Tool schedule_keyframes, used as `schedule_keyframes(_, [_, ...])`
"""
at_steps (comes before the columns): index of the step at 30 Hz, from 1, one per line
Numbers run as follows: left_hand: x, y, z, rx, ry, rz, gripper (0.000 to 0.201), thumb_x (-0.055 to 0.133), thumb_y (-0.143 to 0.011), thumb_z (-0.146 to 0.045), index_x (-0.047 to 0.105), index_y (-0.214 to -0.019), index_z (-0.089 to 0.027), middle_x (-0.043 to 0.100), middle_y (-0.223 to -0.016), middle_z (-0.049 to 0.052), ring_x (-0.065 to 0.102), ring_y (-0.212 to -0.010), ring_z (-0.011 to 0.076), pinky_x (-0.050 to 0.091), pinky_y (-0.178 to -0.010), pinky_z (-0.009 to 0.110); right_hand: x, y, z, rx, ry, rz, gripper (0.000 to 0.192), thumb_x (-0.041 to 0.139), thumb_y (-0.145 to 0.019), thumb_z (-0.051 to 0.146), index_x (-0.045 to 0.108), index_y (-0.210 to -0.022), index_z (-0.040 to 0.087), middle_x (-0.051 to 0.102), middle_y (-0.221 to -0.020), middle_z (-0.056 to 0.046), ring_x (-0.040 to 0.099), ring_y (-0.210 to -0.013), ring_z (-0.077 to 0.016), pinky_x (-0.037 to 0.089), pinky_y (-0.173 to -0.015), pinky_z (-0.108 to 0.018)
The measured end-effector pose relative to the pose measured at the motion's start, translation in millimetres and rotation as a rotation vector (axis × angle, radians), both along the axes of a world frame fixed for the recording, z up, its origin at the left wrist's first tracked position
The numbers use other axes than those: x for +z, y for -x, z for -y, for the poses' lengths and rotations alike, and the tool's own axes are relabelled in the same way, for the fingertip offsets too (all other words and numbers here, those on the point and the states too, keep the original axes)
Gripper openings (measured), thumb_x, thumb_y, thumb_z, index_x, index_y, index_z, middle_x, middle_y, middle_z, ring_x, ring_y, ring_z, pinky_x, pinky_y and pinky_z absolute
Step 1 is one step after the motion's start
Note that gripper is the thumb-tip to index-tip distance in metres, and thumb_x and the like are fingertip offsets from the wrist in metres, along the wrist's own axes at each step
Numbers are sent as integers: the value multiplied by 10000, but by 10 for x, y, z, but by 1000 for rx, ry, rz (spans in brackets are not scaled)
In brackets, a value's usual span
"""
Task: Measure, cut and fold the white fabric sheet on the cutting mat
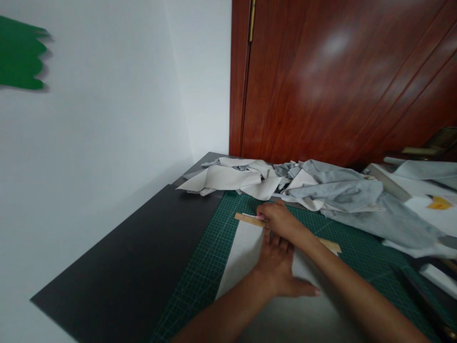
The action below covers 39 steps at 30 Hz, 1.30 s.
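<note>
White wall and a red-brown door (pixel 342 81) close off the far side of your dark table (pixel 135 267), with a green cutting mat (pixel 210 247) laid on it. Your left hand (pixel 276 269) lies flat, fingers spread, on the pale sheet of fabric (pixel 244 252) in the middle of the mat, pinning it just below the wooden ruler (pixel 330 245). Your right hand (pixel 280 220) is closed around a thin white marking tool (pixel 252 216), whose tip sits against the ruler near its far-left end.

Keep the left palm pressing down close to the ruler so neither it nor the sheet creeps; much of the ruler is hidden under your right forearm, so check that it lies true before you draw. Hold the tool snug to the ruler's edge and run it in one even stroke. Leave the heap of grey and cream scraps (pixel 307 188) along the far edge well apart from the work.
</note>
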State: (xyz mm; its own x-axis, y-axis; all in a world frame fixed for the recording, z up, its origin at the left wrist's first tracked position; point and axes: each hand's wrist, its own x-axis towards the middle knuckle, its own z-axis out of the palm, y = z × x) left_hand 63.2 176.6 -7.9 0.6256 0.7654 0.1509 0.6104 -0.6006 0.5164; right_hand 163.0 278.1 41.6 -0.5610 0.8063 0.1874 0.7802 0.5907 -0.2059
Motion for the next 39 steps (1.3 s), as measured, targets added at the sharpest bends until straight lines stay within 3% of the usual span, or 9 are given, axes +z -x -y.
schedule_keyframes(7, [-105,-3,-3,-7,1,61,1227,613,-753,-875,143,-1674,-214,221,-1717,133,158,-1582,426,96,-1295,613,-163,193,-8,-5,-42,-84,179,566,-973,150,699,-862,193,761,-892,-46,667,-856,-197,312,-797,-328])
schedule_keyframes(12, [-138,-3,-5,-2,-16,139,1177,672,-741,-826,212,-1658,-250,213,-1726,98,205,-1567,434,180,-1284,610,-274,301,24,-33,-103,-116,209,539,-1007,160,709,-886,186,739,-890,-62,659,-871,-203,312,-842,-342])
schedule_keyframes(21, [-139,-23,-49,-30,-13,205,1212,753,-684,-777,256,-1636,-216,272,-1699,149,255,-1547,449,209,-1268,638,-373,304,-51,60,-144,-143,216,559,-1018,197,744,-906,196,724,-856,-48,637,-855,-191,350,-837,-320])
schedule_keyframes(25, [-165,-27,-43,-21,-22,191,1237,765,-677,-774,223,-1646,-229,210,-1719,150,207,-1563,452,190,-1266,651,-394,296,-87,96,-152,-158,247,531,-1033,209,754,-929,183,730,-861,-63,638,-840,-198,378,-840,-324])
schedule_keyframes(29, [-157,-24,-32,-4,-25,190,1242,777,-669,-768,233,-1644,-223,252,-1705,153,242,-1554,442,185,-1276,629,-407,287,-102,150,-138,-179,222,548,-998,131,763,-1007,187,759,-924,-62,665,-916,-199,396,-885,-318])
schedule_keyframes(33, [-199,-28,-29,-3,-31,173,1225,742,-695,-788,217,-1650,-228,225,-1716,140,235,-1558,434,193,-1279,607,-408,282,-102,216,-103,-212,350,524,-937,15,765,-1107,203,771,-1033,-63,671,-995,-195,382,-919,-326])
schedule_keyframes(39, [-198,-18,-33,-18,-3,126,1244,686,-729,-815,131,-1670,-220,97,-1745,119,142,-1579,447,165,-1283,616,-334,293,-64,125,-69,-116,359,511,-946,32,778,-1098,217,746,-976,-69,641,-996,-207,326,-906,-352])
